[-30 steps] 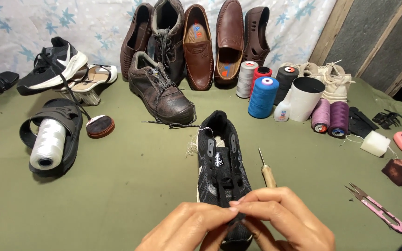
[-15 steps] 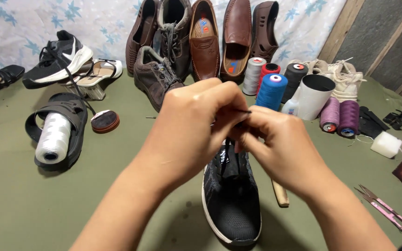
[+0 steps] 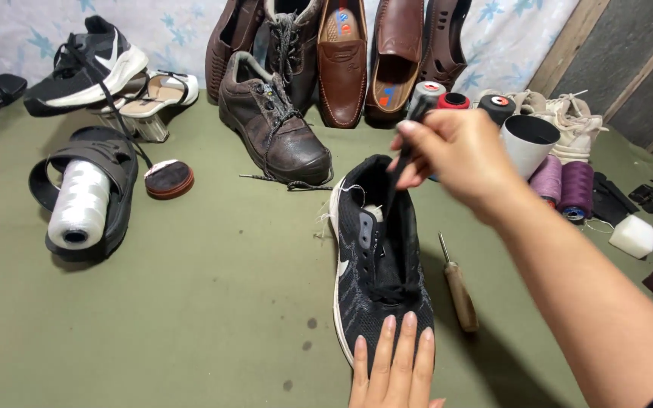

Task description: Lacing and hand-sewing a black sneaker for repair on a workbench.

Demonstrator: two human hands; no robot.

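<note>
black knit sneaker (image 3: 376, 272) lies on the green desk, toe toward me, just beside a wooden-handled awl (image 3: 459, 287). my left hand (image 3: 394, 366) rests flat on its toe, fingers straight; my right hand (image 3: 459, 155) pinches the black lace (image 3: 396, 177) above the collar. i judge it light and soft, best held at the sole.

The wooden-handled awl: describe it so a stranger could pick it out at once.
Start at the olive-green cloth-covered table and find the black knit sneaker lying under the left hand. Just to its right, apart from it, lies the wooden-handled awl. It alone is slim, with a thin metal spike pointing away; neighbouring thread spools are fat and round.
</note>
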